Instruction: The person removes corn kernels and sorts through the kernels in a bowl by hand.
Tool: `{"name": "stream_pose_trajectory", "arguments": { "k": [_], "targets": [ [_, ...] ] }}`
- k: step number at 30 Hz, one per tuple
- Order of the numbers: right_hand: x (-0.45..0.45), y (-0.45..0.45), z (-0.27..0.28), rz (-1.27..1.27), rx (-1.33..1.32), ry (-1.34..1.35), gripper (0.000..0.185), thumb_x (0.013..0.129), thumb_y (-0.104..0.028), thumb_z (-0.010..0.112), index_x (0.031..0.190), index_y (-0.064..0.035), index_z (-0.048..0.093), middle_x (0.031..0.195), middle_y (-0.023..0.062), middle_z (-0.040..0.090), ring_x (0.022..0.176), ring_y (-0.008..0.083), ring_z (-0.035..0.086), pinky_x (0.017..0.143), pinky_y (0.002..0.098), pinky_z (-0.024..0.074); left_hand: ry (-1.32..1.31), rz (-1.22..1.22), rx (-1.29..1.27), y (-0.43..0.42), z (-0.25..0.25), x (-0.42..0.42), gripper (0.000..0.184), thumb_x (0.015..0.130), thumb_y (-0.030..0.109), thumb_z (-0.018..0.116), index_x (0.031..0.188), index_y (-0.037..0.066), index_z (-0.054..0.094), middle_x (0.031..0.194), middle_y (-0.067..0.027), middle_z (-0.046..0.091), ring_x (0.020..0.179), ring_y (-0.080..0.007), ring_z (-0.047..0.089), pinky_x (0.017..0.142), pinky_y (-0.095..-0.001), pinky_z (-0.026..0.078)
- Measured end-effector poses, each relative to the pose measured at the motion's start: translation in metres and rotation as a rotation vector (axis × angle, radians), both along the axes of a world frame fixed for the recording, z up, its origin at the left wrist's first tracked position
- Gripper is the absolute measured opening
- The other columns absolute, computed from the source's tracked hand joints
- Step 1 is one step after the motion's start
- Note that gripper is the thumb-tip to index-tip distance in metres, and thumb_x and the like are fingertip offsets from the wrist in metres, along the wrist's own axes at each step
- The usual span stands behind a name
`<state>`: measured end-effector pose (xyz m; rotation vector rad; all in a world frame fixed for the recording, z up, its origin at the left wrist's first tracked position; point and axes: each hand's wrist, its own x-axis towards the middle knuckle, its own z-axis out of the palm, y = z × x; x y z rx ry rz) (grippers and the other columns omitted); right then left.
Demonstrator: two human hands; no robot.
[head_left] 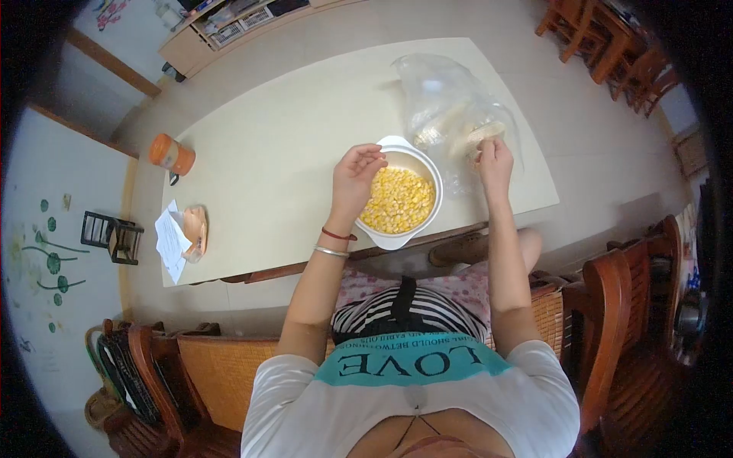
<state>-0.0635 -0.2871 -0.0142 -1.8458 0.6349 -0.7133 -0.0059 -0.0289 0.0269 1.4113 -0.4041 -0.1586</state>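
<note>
A white bowl with two side handles [436, 198] stands near the table's front edge, holding many loose yellow corn kernels [397, 202]. Over its left rim is my left hand [356, 179], fingers curled together; whatever they may hold is hidden. My right hand [495, 162] grips a pale corn cob [489, 132] to the right of the bowl. Beneath and behind that cob lies a clear plastic bag [431, 80], with another pale cob [431, 136] showing in it.
At the left end of the table [267, 153] are an orange jar [172, 154], white papers [172, 240] and an orange-brown packet [195, 233]. Wooden chairs [611, 305] flank my woven seat, and a low cabinet [229, 30] stands beyond the table.
</note>
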Motion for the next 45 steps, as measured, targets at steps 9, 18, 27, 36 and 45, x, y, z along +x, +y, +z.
{"name": "stream_pose_trajectory", "arguments": {
  "k": [9, 18, 27, 36, 45],
  "targets": [
    [-0.014, -0.019, -0.015, -0.046, -0.399, 0.361, 0.024, 0.088, -0.013, 0.049, 0.106, -0.0003, 0.057, 0.104, 0.0208, 0.059, 0.097, 0.0375, 0.057, 0.084, 0.0428, 0.045, -0.651, 0.131, 0.623, -0.004, -0.015, 0.006, 0.016, 0.08, -0.001, 0.056, 0.094, 0.002, 0.064, 0.098, -0.0138, 0.062, 0.089, -0.0275, 0.06, 0.082, -0.0347, 0.047],
    [-0.032, 0.033, -0.02, -0.021, -0.255, -0.158, 0.022, 0.082, 0.001, 0.05, 0.103, 0.001, 0.057, 0.1, 0.0159, 0.057, 0.083, 0.0267, 0.058, 0.07, 0.0335, 0.0478, -0.779, -0.562, 0.782, -0.031, -0.019, 0.035, 0.036, 0.072, -0.005, 0.05, 0.097, 0.015, 0.068, 0.102, -0.0116, 0.064, 0.103, -0.0296, 0.057, 0.087, -0.039, 0.045],
    [-0.026, 0.045, -0.075, 0.005, 0.167, -0.149, 0.015, 0.087, -0.005, 0.053, 0.1, 0.0012, 0.057, 0.08, 0.006, 0.06, 0.069, 0.0105, 0.054, 0.064, 0.0245, 0.0446, -0.845, -0.533, 1.082, -0.021, -0.037, 0.041, 0.018, 0.075, 0.001, 0.053, 0.086, 0.008, 0.066, 0.092, -0.0156, 0.063, 0.095, -0.0297, 0.059, 0.08, -0.0413, 0.047],
    [-0.027, 0.045, -0.077, 0.044, 0.161, -0.138, 0.013, 0.085, -0.003, 0.053, 0.097, 0.0009, 0.057, 0.08, 0.0056, 0.06, 0.071, 0.0098, 0.055, 0.066, 0.0241, 0.0451, -0.776, -0.385, 0.764, -0.029, -0.031, 0.032, 0.014, 0.078, 0.009, 0.053, 0.082, 0.002, 0.064, 0.086, -0.0175, 0.061, 0.085, -0.0338, 0.059, 0.077, -0.0425, 0.047],
    [-0.026, 0.045, -0.08, 0.108, 0.078, -0.151, 0.01, 0.088, -0.006, 0.053, 0.093, 0.0014, 0.057, 0.078, 0.0043, 0.059, 0.07, 0.0091, 0.053, 0.065, 0.0233, 0.0441, -0.823, -0.668, 0.837, -0.037, -0.04, 0.03, 0.029, 0.072, 0.019, 0.06, 0.098, 0.007, 0.06, 0.1, -0.0151, 0.057, 0.101, -0.0329, 0.053, 0.088, -0.0424, 0.041]
  ]
}}
